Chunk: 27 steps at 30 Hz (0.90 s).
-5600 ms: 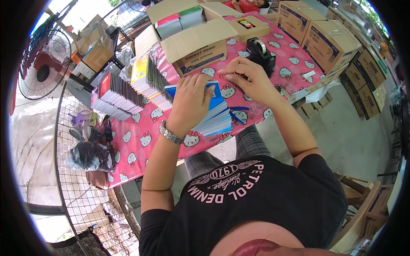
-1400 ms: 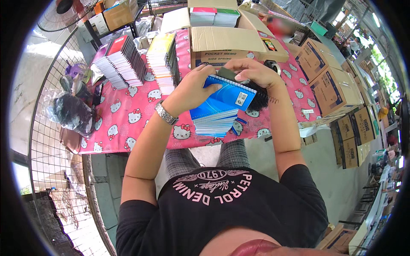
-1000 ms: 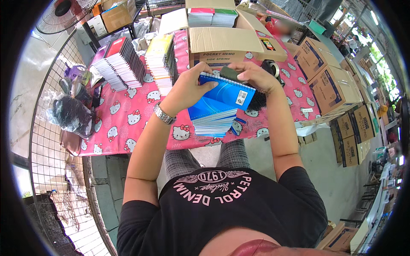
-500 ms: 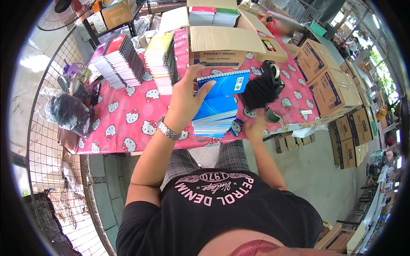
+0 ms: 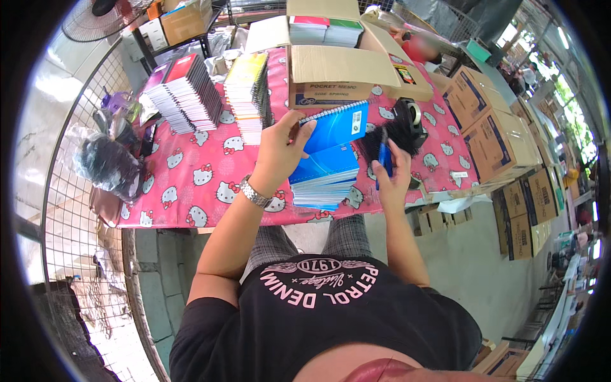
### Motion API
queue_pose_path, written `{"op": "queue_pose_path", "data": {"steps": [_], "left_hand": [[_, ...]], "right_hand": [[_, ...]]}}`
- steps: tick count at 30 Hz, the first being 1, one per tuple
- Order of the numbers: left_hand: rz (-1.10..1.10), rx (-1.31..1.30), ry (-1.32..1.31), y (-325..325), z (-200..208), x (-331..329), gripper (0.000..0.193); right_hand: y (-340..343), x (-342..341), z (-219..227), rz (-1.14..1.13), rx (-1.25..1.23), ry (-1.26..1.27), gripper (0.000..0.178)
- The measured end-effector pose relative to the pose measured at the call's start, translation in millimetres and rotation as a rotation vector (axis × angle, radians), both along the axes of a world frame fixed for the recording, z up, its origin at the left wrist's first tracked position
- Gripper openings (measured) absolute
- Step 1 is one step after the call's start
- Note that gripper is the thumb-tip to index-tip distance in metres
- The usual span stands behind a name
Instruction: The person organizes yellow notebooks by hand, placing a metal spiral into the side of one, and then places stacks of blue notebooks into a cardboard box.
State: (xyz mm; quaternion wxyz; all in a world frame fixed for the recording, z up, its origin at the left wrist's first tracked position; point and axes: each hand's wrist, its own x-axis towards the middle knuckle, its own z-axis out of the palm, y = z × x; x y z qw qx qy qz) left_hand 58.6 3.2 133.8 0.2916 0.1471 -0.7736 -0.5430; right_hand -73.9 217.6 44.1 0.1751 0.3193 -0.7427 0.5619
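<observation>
My left hand [image 5: 283, 145] is closed on a blue spiral notebook [image 5: 342, 124], thumb on its cover near the white wire binding. The notebook is raised and tilted above a stack of blue notebooks [image 5: 324, 181] at the table's near edge. My right hand [image 5: 398, 169], to the right of the stack, is closed around blue-handled pliers [image 5: 384, 155]; their dark tip points away from me. Just beyond that hand lies a heap of thin black binding coils [image 5: 375, 141], partly hidden by it.
A black tape dispenser [image 5: 417, 130] stands behind the coils. Yellow notebooks [image 5: 245, 95] and red and purple notebooks [image 5: 188, 95] are stacked at left. An open carton [image 5: 337, 95] holding notebooks is at the back. More cartons [image 5: 496, 143] stand at right. Another person [image 5: 420, 49] is beyond the table.
My right hand has picked up the blue-handled pliers from beside the blue stack and lifted them up and rightward, near the coils. My left hand keeps the notebook, its binding end slightly lower.
</observation>
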Motion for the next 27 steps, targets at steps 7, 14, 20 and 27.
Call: {"op": "queue_pose_path", "data": {"steps": [7,14,20,27], "left_hand": [[0.016,0.064,0.175,10,-9,-6,0.019],[0.211,-0.275,0.242,10,-5,6,0.031],[0.376,-0.392,0.482,-3,-20,12,0.027],[0.713,0.280,0.175,-104,-171,89,0.018]], "right_hand": [[-32,60,95,0.350,0.254,0.321,0.064],[-34,61,92,0.462,0.249,0.236,0.057],[-30,50,100,0.794,0.008,-0.485,0.049],[-6,-56,-30,0.043,0.286,-0.267,0.041]]}}
